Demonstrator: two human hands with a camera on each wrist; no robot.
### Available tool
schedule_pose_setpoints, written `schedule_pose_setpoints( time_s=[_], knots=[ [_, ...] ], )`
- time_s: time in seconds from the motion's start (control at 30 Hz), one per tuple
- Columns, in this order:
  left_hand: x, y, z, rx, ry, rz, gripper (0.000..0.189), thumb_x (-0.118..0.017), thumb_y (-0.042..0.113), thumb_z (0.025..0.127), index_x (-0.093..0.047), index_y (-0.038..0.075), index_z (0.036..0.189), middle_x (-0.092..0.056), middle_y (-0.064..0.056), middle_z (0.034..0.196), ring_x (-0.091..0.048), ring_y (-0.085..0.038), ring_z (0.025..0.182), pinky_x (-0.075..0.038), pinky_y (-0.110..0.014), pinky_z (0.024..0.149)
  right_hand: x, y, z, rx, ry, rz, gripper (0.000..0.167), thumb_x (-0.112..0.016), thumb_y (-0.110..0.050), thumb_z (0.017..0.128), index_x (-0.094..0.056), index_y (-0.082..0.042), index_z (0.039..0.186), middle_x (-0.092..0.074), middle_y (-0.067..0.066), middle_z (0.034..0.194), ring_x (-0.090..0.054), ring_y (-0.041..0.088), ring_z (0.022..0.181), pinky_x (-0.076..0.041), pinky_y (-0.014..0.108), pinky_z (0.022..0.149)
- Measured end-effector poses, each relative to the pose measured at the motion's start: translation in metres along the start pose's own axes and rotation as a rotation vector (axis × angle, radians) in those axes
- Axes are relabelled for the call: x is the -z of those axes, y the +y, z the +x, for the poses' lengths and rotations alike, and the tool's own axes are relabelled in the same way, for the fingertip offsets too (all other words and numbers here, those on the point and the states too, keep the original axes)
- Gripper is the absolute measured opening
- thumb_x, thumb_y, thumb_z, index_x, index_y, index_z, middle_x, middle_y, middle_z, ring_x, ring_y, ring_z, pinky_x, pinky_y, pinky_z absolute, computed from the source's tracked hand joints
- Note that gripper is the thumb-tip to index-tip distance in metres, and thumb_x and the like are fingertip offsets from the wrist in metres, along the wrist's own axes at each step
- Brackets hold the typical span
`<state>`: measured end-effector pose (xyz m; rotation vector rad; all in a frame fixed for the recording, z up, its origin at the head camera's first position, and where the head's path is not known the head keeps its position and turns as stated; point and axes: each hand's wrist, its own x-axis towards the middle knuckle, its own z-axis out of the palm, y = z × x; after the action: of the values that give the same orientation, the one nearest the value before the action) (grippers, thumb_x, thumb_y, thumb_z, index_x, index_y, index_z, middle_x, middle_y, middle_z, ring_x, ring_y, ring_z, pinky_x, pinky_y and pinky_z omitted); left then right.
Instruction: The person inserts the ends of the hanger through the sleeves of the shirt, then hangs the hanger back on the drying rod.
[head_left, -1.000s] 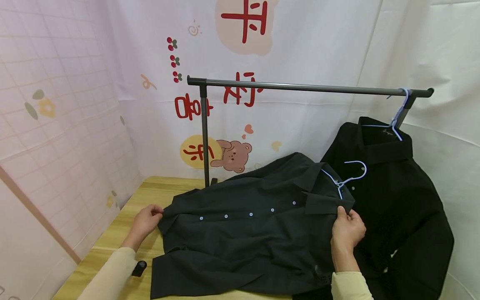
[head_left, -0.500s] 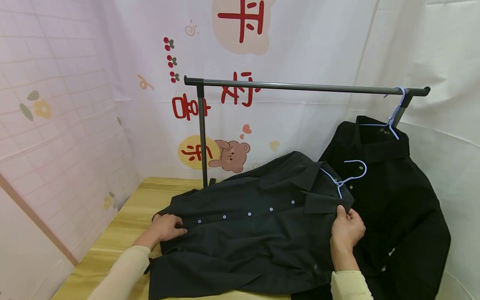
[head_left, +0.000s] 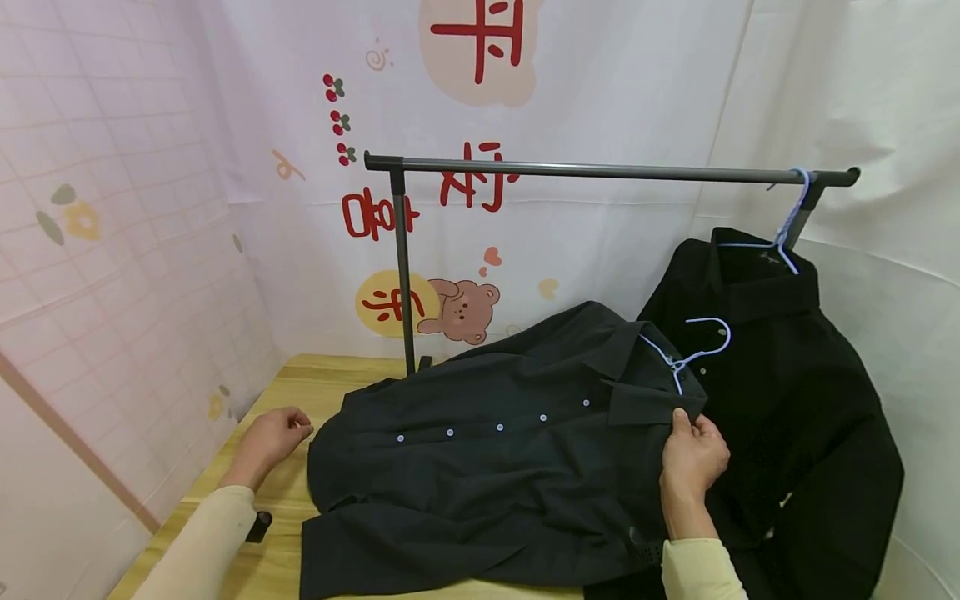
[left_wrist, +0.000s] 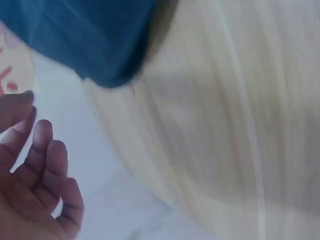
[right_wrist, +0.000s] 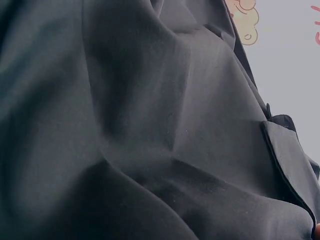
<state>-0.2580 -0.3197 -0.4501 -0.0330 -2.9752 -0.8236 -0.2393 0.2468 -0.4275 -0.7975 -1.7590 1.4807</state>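
A black button-up shirt [head_left: 480, 475] lies spread sideways on the wooden table, its collar to the right and its hem to the left. A light blue hanger [head_left: 684, 362] sits inside its neck, with the hook sticking out. My right hand [head_left: 693, 458] pinches the shirt's shoulder just below the collar, thumb on top. My left hand [head_left: 270, 442] is just left of the rounded hem, fingers loosely bent around nothing. In the left wrist view the fingers [left_wrist: 45, 150] are apart from the shirt's edge [left_wrist: 100, 45]. Dark cloth [right_wrist: 140, 100] fills most of the right wrist view.
Behind the shirt stands a grey metal clothes rack [head_left: 600, 170]. A second black shirt [head_left: 810, 417] hangs at its right end on another blue hanger [head_left: 791, 218]. Printed white curtains [head_left: 600, 83] close off the back and sides. Bare wooden table [head_left: 300, 387] shows at the left.
My left hand reached onto the hem, then drew back to the left off the cloth. The hem's corner now looks rounder. My right hand keeps its hold at the shoulder.
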Motion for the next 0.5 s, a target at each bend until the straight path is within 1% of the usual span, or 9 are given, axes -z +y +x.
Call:
schedule_pose_setpoints(
  time_s=[0.07,0.13,0.17,0.23,0.3,0.37,0.4,0.5],
  knots=[
    [-0.009,0.005,0.003,-0.040,-0.001,-0.004,0.021,-0.065,0.018,0.096,-0.068,0.000,0.105,-0.065,-0.010,0.091,-0.058,-0.025,0.075,-0.049,-0.042,0.066,-0.001,-0.001,-0.001,0.002,-0.006,-0.004,0.031,-0.063,-0.024,0.098,-0.070,0.002,0.113,-0.053,-0.023,0.070,-0.051,0.003,0.071,-0.041,0.026,0.070],
    [-0.021,0.013,0.005,-0.091,-0.031,-0.020,0.026,-0.067,0.021,0.095,-0.067,-0.002,0.109,-0.066,-0.010,0.095,-0.061,-0.026,0.081,-0.051,-0.045,0.071,-0.001,-0.001,-0.002,0.003,-0.008,-0.003,0.031,-0.063,-0.024,0.098,-0.070,0.002,0.112,-0.053,-0.023,0.069,-0.052,0.003,0.071,-0.041,0.026,0.071],
    [-0.026,0.017,0.005,-0.107,-0.052,-0.032,0.027,-0.068,0.023,0.095,-0.068,-0.001,0.107,-0.066,-0.010,0.095,-0.061,-0.026,0.082,-0.051,-0.045,0.072,-0.001,-0.001,-0.002,0.004,-0.008,0.001,0.031,-0.063,-0.024,0.098,-0.071,0.002,0.112,-0.053,-0.023,0.069,-0.052,0.003,0.071,-0.041,0.026,0.071],
    [-0.036,0.025,0.004,-0.130,-0.100,-0.054,0.025,-0.070,0.027,0.093,-0.068,0.002,0.099,-0.064,-0.007,0.088,-0.060,-0.024,0.078,-0.051,-0.042,0.070,-0.001,-0.001,-0.002,0.007,-0.009,0.007,0.031,-0.063,-0.024,0.098,-0.071,0.002,0.112,-0.052,-0.026,0.067,-0.051,0.002,0.071,-0.041,0.027,0.071],
    [-0.042,0.032,0.001,-0.140,-0.158,-0.068,0.023,-0.071,0.030,0.092,-0.067,0.008,0.088,-0.059,-0.002,0.078,-0.054,-0.020,0.069,-0.046,-0.037,0.063,-0.001,0.000,-0.003,0.016,-0.017,0.017,0.031,-0.063,-0.024,0.098,-0.070,0.003,0.113,-0.051,-0.028,0.064,-0.051,0.000,0.069,-0.041,0.027,0.071],
    [-0.044,0.038,-0.004,-0.160,-0.236,-0.085,0.025,-0.072,0.034,0.091,-0.066,0.013,0.080,-0.054,0.002,0.070,-0.049,-0.017,0.063,-0.041,-0.033,0.059,0.000,0.000,-0.004,0.030,-0.022,0.025,0.032,-0.063,-0.023,0.098,-0.070,0.004,0.113,-0.050,-0.028,0.063,-0.050,-0.002,0.067,-0.041,0.027,0.070],
    [-0.045,0.040,-0.007,-0.179,-0.289,-0.097,0.026,-0.072,0.035,0.091,-0.066,0.015,0.078,-0.055,0.003,0.069,-0.049,-0.016,0.062,-0.040,-0.032,0.059,0.001,0.001,-0.004,0.036,-0.025,0.028,0.032,-0.063,-0.023,0.098,-0.070,0.004,0.113,-0.050,-0.028,0.063,-0.050,-0.003,0.066,-0.041,0.027,0.070],
    [-0.045,0.044,-0.019,-0.208,-0.464,-0.131,0.021,-0.075,0.033,0.089,-0.070,0.015,0.079,-0.059,0.004,0.073,-0.051,-0.016,0.066,-0.042,-0.032,0.060,0.002,0.002,-0.004,0.051,-0.029,0.027,0.033,-0.062,-0.023,0.099,-0.069,0.005,0.113,-0.050,-0.027,0.063,-0.049,-0.004,0.065,-0.040,0.028,0.070]
  ],
)
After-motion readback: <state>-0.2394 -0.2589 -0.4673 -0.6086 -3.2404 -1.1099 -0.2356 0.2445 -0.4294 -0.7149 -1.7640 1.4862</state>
